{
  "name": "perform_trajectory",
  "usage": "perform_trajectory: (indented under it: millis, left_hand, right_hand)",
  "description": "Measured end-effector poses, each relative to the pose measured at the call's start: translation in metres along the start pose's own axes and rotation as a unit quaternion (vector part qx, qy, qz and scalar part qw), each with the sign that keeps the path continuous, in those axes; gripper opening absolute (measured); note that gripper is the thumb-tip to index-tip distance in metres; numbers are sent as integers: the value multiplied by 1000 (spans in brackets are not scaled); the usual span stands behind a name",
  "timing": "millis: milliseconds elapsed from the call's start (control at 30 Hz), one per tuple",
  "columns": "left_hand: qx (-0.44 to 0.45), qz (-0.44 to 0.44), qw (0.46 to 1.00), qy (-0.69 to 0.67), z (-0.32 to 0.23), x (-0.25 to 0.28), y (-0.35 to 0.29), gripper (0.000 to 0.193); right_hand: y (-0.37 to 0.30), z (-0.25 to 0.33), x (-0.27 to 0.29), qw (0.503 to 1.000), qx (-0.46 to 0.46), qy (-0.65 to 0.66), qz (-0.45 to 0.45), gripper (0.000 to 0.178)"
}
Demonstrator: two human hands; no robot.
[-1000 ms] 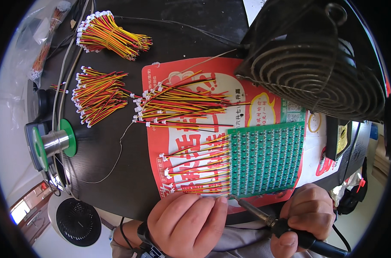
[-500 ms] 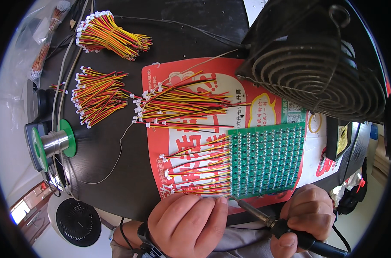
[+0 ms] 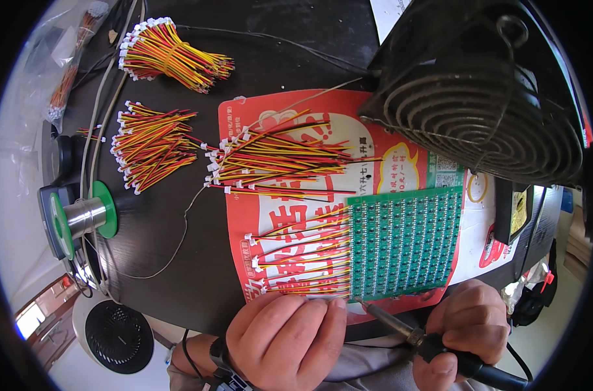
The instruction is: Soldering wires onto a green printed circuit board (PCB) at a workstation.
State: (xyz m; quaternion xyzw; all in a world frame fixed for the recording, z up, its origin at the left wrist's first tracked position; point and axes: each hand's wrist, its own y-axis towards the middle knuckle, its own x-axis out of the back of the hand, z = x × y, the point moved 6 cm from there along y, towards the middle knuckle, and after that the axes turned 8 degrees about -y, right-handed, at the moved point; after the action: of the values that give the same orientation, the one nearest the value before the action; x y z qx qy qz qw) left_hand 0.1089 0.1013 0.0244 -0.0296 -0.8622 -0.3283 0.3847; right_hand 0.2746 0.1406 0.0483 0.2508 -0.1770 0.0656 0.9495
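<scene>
My right hand (image 3: 472,329) is closed around the black handle of a soldering iron (image 3: 401,327). Its metal tip meets the lower left corner of a green circuit board panel (image 3: 404,247) with rows of small parts. At that same corner, my left hand (image 3: 287,339) has its fingers pressed together; whatever they pinch is hidden. Red, yellow and black wires with white connectors (image 3: 303,251) run from the panel's left edge, the lowest passing just above my left fingers. Behind the panel, a loose pile of similar wires (image 3: 283,159) lies on a red and white printed sheet (image 3: 234,215).
A solder spool (image 3: 85,217) with green flanges stands at the left, its strand looping across the dark table (image 3: 159,228). Two more wire bunches lie at the back left, one banded (image 3: 176,55). A black fan with a round grille (image 3: 479,117) fills the back right.
The iron's tip has shifted slightly right along the panel's lower edge. My left hand keeps its place and closed shape. The whole view has moved a little.
</scene>
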Motion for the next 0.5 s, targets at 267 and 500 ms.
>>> perform_trajectory:
  millis: [267,500]
  left_hand:
    - [90,89,992,-14,3,1,1,14]
    - [84,92,992,-10,2,0,-1,13]
  right_hand:
    - [2,1,-2,1000,3,-6,18,25]
    - [2,2,-4,1000,7,-13,17,25]
